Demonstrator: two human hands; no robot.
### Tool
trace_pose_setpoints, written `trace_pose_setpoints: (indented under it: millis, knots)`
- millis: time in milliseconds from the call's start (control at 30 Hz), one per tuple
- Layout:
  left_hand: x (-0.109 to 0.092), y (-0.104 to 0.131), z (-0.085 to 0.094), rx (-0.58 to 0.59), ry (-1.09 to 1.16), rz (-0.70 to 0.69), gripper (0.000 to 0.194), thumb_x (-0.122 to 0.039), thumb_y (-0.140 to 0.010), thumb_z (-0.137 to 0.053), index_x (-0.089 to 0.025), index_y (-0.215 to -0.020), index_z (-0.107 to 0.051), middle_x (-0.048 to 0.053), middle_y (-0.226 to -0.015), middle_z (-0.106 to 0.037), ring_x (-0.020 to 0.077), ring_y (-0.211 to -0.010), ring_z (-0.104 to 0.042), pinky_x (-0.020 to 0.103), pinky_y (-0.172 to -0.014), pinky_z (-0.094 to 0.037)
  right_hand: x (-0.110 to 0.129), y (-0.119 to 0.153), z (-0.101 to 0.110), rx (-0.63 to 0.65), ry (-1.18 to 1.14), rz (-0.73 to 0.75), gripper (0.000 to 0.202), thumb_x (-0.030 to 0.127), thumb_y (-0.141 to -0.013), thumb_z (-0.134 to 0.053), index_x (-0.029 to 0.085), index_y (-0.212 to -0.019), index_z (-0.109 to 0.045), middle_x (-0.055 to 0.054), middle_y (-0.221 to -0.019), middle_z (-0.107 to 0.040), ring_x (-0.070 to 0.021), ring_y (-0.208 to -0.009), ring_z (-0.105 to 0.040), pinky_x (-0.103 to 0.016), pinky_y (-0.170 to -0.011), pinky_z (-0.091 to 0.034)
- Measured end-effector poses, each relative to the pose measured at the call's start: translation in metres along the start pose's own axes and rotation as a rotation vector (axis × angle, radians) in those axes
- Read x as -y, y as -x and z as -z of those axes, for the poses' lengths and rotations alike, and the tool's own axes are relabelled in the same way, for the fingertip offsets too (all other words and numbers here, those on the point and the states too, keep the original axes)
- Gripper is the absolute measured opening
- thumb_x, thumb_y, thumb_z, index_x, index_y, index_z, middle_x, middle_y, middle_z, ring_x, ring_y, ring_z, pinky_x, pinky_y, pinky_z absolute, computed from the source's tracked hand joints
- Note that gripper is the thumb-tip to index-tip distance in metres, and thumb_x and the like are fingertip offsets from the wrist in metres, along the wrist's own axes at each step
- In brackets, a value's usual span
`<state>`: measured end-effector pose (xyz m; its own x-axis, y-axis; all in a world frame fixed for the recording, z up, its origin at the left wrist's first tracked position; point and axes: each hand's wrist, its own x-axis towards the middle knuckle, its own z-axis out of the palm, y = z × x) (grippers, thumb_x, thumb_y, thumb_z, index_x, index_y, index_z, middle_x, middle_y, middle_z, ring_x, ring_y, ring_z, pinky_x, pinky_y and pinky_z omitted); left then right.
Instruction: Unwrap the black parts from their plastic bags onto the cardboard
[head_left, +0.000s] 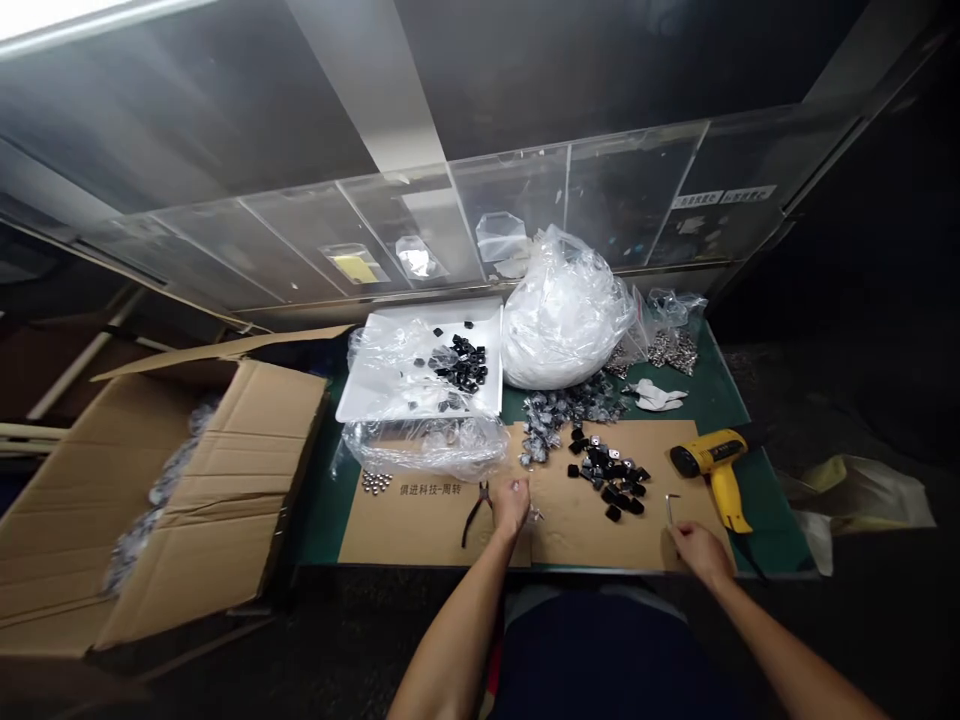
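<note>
Pinching hex key (669,512) in right grip (700,552), long axis pointing forward, black parts (611,495) ahead-left of it; left grip (511,507) curled, can't tell if holding anything

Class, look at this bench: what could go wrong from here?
The small silver pieces lie loose on the cardboard and might roll or scatter if bumped. The pliers lie beside the left hand, which could knock them. The yellow tool's handle, near the front edge, might get caught by the right arm.

Both forearms reach forward, left hand (511,507) and right hand (697,550) closed
</note>
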<state>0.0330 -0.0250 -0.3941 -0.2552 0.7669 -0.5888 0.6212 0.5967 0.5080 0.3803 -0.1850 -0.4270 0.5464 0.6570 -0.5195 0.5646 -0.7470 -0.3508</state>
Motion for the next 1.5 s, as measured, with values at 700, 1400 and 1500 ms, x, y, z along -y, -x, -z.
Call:
trace_pose_setpoints:
  millis: [700, 1400, 1500]
  knots:
    - [-0.013, 0.059, 0.001, 0.343, 0.3, -0.2, 0.02, -0.035, -0.072, -0.06, -0.017, -0.076, -0.066, 0.0, -0.069, -0.064, 0.0149, -0.066, -0.055, 0.023, -0.065, -0.041, 0.179, 0.061, -0.03, 0.482, -0.724, 0.312, 0.047, 0.038, -0.073, -0.065, 0.018, -0.115, -0.063, -0.007, -0.093, -0.073, -0.0199, -0.077, -0.069, -0.029, -0.063, -0.053]
    - [-0.035, 0.088, 0.029, 0.281, 0.444, -0.28, 0.04, -0.051, -0.076, -0.066, -0.014, -0.091, -0.07, 0.004, -0.079, -0.069, 0.0184, -0.075, -0.059, 0.026, -0.072, -0.045, 0.185, 0.079, -0.019, 0.678, -1.401, -0.072, 0.031, 0.026, -0.067, -0.084, 0.017, -0.093, -0.069, 0.0, -0.076, -0.067, -0.0096, -0.063, -0.06, -0.02, -0.061, -0.054]
    - [-0.035, 0.082, 0.031, 0.296, 0.473, -0.265, 0.039, -0.049, -0.074, -0.069, -0.014, -0.093, -0.069, 0.004, -0.081, -0.07, 0.0183, -0.076, -0.06, 0.026, -0.072, -0.045, 0.188, 0.078, -0.017, 0.704, -1.377, -0.039, 0.033, 0.029, -0.065, -0.085, 0.016, -0.092, -0.07, 0.001, -0.073, -0.066, -0.0076, -0.059, -0.058, -0.02, -0.061, -0.053]
